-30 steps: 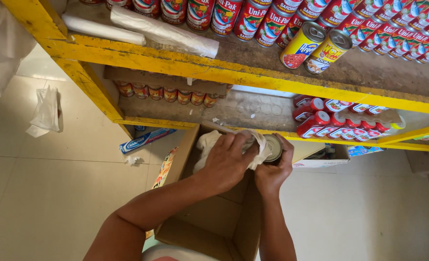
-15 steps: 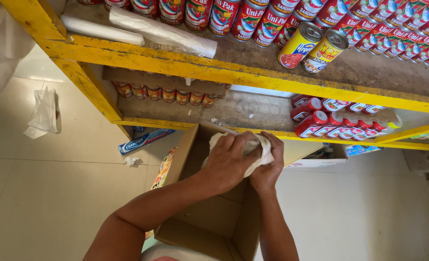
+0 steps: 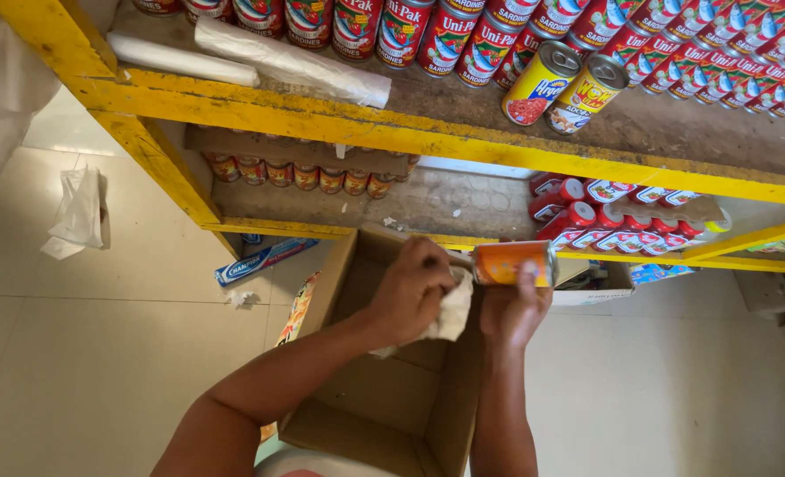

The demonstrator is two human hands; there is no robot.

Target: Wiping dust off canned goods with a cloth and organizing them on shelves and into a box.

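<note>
My right hand [image 3: 514,305] grips an orange tin can [image 3: 512,262], held on its side above an open cardboard box [image 3: 383,389]. My left hand [image 3: 414,291] holds a white cloth [image 3: 452,309] pressed against the can's left end. Both hands are in front of the lower yellow shelf edge [image 3: 322,230].
Yellow metal shelving [image 3: 383,124] carries rows of red tin cans; two yellow cans [image 3: 565,84] lie on the upper shelf beside rolled white plastic [image 3: 291,62]. Small cans [image 3: 295,175] and red cans [image 3: 622,221] sit on the lower shelf. A blue box [image 3: 264,261] and a white bag [image 3: 79,212] lie on the tiled floor.
The can was wrapped and hidden in the cloth; now it is uncovered and turned on its side, with the cloth drawn to its left end.
</note>
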